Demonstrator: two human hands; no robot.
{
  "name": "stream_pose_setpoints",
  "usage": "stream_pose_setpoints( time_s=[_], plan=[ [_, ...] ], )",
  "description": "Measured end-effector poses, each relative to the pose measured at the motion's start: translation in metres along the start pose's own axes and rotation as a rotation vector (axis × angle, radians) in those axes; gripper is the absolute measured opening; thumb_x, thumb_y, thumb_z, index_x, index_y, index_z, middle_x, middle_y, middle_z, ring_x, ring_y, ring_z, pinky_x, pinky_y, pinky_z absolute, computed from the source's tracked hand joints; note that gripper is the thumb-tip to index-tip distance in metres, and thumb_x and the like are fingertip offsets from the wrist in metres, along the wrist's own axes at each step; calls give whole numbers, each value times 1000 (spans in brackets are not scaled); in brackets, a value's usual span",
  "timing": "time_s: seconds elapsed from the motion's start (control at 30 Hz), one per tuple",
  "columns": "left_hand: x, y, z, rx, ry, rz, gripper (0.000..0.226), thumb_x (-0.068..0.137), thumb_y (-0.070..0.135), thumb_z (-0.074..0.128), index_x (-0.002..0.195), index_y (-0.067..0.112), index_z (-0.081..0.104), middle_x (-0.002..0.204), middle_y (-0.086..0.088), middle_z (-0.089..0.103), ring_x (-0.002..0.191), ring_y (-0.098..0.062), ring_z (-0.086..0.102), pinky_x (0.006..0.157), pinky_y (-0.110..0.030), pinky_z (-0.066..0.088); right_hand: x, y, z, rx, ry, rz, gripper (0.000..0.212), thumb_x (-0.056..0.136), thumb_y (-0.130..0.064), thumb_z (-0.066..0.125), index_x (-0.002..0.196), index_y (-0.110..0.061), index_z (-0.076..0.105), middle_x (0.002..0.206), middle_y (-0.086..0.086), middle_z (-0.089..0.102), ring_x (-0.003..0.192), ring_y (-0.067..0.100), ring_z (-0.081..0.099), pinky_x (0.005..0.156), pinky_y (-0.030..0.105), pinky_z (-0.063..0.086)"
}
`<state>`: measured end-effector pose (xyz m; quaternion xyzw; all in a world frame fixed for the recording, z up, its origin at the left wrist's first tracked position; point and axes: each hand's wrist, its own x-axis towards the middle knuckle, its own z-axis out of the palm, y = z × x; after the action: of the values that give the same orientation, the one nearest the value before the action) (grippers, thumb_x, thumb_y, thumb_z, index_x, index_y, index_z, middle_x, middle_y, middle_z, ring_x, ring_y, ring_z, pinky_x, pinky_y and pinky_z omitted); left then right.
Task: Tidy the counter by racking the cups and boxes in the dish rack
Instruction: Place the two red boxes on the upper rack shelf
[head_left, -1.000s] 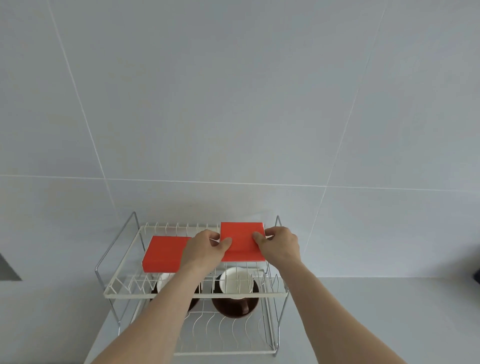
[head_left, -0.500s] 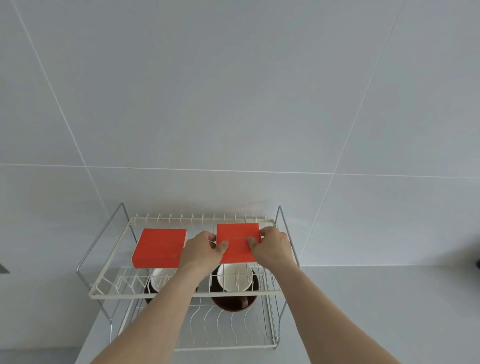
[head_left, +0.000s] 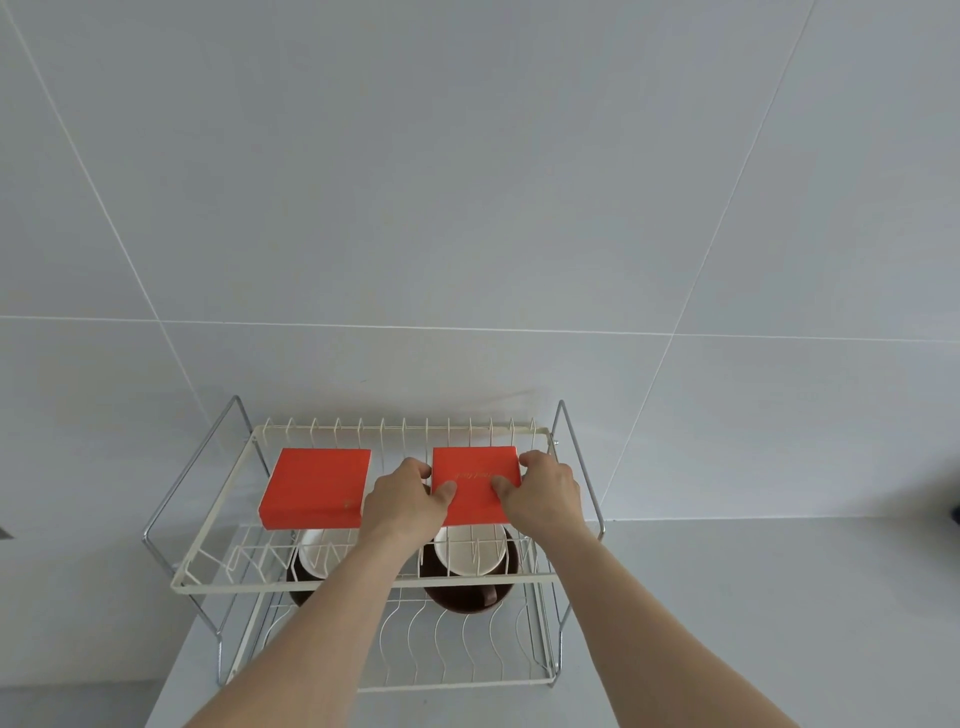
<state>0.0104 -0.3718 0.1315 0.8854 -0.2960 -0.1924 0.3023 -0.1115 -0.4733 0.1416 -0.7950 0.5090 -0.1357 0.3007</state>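
A two-tier white wire dish rack (head_left: 218, 519) stands against the tiled wall. Two flat orange boxes lie on its upper tier. The left box (head_left: 317, 486) rests alone. The right box (head_left: 475, 475) is held at both sides: my left hand (head_left: 408, 499) grips its left edge, my right hand (head_left: 543, 491) its right edge, thumbs on top. Below, on the lower tier, two brown cups sit upside down with white bases showing, one at the right (head_left: 470, 558) and one at the left (head_left: 314, 556), partly hidden by my left forearm.
The rack has chrome side frames (head_left: 576, 457) and sits on a pale grey counter (head_left: 753, 597) that runs to the right. A dark object (head_left: 955, 512) shows at the far right edge. The wall is close behind the rack.
The right box has gone down from a lifted, tilted pose to lie flat on the upper tier, level with the left box. Both hands stay on it.
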Motion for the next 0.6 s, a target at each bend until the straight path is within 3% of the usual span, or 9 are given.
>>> stream_pose_setpoints(
  time_s=[0.4,0.6],
  plan=[
    [-2,-1,1,74,25,46,44,92,48,54,124,18,56,107,0,73,95,-21,68,85,-38,54,-9,-5,1,-185,81,-119,29,95,-36,58,106,-10,60,103,10,64,96,31,62,77,37,49],
    [-12,5,-6,173,91,132,50,92,49,53,131,18,52,126,-1,64,112,-24,61,91,-39,51,-17,-10,-6,-334,56,-312,36,95,-35,55,121,-11,51,118,8,61,111,29,57,88,38,48]
  ],
)
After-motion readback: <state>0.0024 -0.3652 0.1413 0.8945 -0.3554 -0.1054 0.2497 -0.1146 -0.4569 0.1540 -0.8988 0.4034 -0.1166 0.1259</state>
